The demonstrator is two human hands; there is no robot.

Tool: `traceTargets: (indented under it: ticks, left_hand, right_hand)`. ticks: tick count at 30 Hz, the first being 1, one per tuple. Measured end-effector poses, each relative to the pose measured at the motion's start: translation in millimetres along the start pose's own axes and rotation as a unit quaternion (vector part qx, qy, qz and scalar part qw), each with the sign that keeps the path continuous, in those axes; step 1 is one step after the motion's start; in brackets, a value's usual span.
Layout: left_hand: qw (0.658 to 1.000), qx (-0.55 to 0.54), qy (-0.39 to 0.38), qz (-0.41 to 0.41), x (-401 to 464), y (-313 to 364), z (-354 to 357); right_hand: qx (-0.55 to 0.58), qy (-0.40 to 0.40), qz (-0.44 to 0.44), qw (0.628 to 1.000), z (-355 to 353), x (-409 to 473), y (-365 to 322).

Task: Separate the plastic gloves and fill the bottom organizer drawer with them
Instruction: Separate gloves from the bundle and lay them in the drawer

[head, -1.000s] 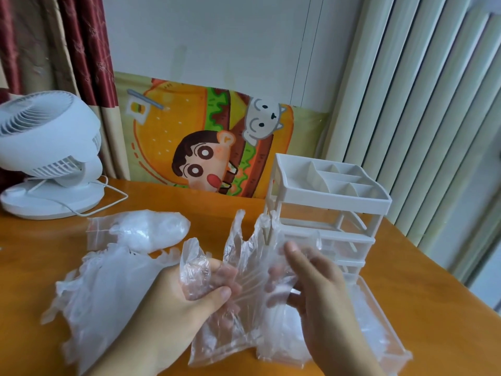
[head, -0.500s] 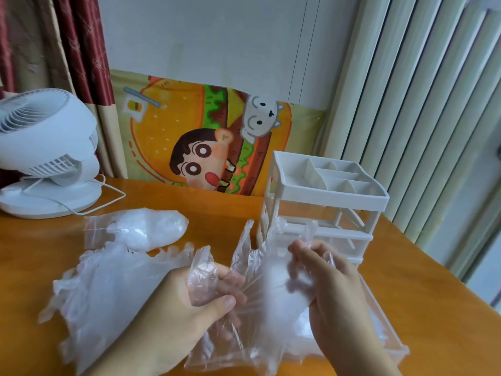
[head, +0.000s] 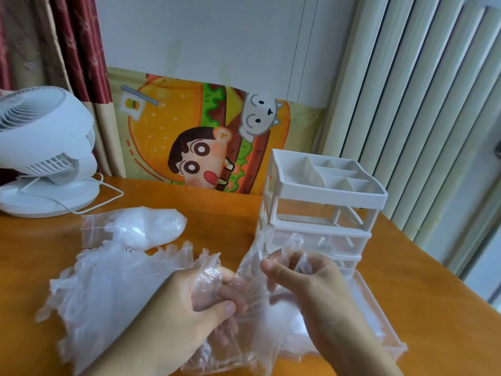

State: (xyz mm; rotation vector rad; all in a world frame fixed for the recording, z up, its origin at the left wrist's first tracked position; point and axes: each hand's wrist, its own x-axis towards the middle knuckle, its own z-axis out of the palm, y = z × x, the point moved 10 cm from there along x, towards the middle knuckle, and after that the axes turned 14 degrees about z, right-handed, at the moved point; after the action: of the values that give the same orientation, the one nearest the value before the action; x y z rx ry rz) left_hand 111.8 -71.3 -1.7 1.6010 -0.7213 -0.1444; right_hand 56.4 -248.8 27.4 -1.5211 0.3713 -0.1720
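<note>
Our left hand [head: 173, 313] and right hand [head: 311, 283] both pinch one clear glove [head: 252, 270] above the table [head: 222, 221]; pulled-out drawer [head: 379, 321] sits just right. Loose glove pile [head: 108, 289] lies left

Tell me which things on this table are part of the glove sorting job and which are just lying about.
Part of the job:
left hand and right hand, both gripping a clear glove
loose glove pile
zip bag of gloves
white organizer
pulled-out bottom drawer

Just lying about:
white fan
its cord
cartoon burger poster
</note>
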Motion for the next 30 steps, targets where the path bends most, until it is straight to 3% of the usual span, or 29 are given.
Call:
traceTargets:
  ticks: [12,18,20,22,25,30]
  left_hand:
    - [0.999,0.031,-0.027,-0.01,0,-2,-1]
    - [0.998,-0.02,0.049,0.027,1,10,-17]
    - [0.99,-0.069,0.112,0.044,1,15,-29]
    - [0.983,-0.095,0.148,0.059,0,18,-35]
    - [0.976,-0.11,0.172,0.077,-1,20,-40]
    - [0.962,-0.154,0.221,0.053,3,9,-59]
  right_hand:
    - [0.184,0.039,-0.03,0.982,-33,6,-5]
    - [0.264,-0.016,-0.042,0.964,-19,6,-5]
    - [0.214,-0.029,-0.018,0.976,-3,6,4]
    - [0.08,-0.029,0.007,0.996,15,-1,12]
    - [-0.085,-0.051,-0.017,0.995,40,-8,9]
    - [-0.021,0.004,-0.043,0.999,23,-8,0]
